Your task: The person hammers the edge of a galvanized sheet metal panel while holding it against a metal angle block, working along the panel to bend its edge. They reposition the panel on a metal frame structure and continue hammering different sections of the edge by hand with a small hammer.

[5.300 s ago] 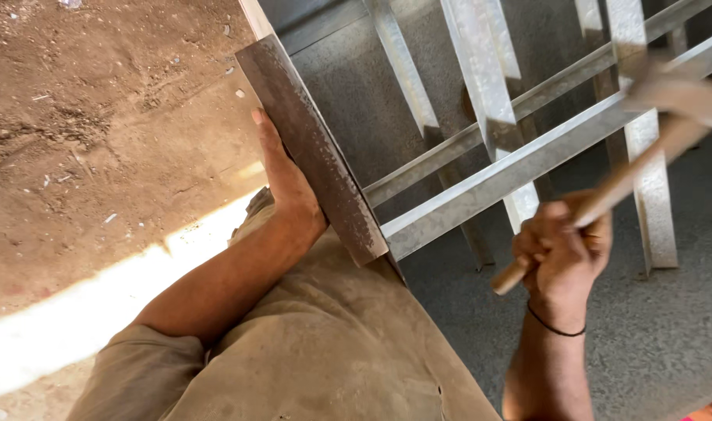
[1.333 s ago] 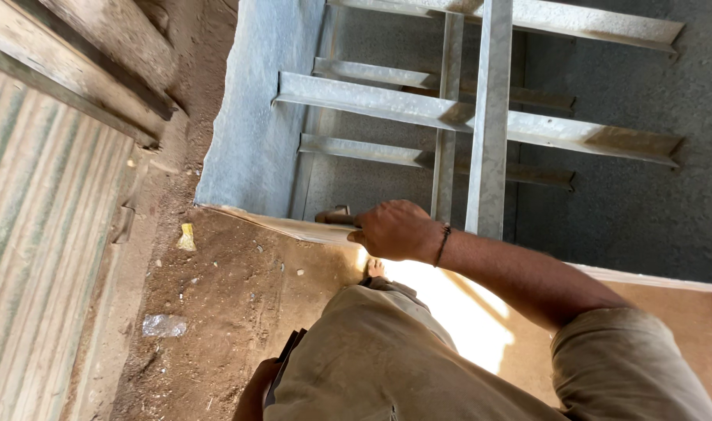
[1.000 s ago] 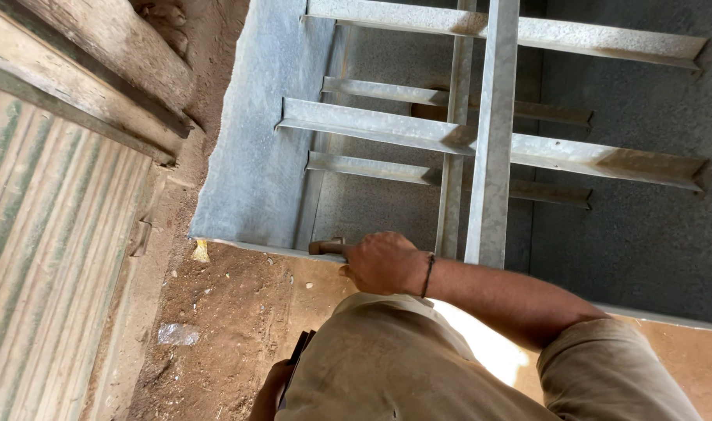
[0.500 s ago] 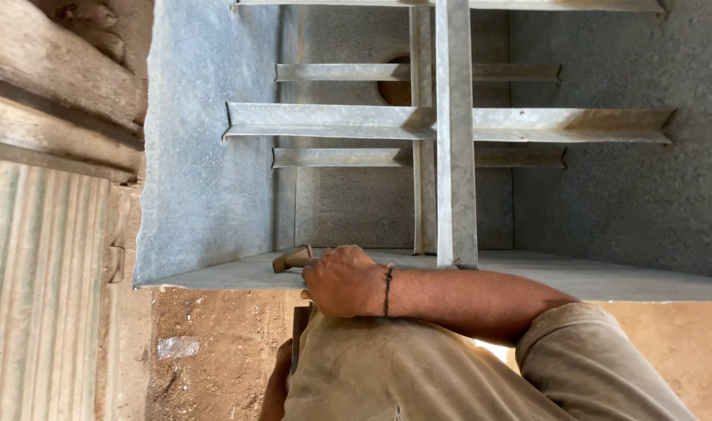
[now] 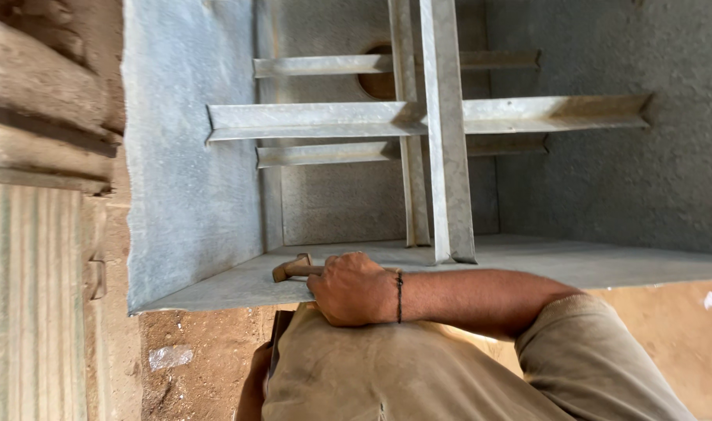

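My right hand (image 5: pixel 354 288) is shut on a hammer (image 5: pixel 292 269), its rusty head pointing left. Hand and hammer rest on the near rim of a grey sheet-metal box (image 5: pixel 192 195). Inside the box, angle-iron bars (image 5: pixel 418 117) cross each other. My left hand (image 5: pixel 250 386) shows only partly at the bottom edge, behind my khaki trouser leg (image 5: pixel 402 374). It lies against a dark narrow strip (image 5: pixel 277 339) under the box rim. Its fingers are hidden.
Brown dirt ground (image 5: pixel 192 359) lies below the box, with a scrap of clear plastic (image 5: pixel 170 356) on it. Weathered wooden beams (image 5: pixel 44 117) and a corrugated sheet (image 5: pixel 28 312) stand at the left. A round hole (image 5: pixel 379 78) shows in the box's back wall.
The view has swung until the box sits square in front. My right hand with the hammer has stayed on the box's near rim, shifting slightly left along it.
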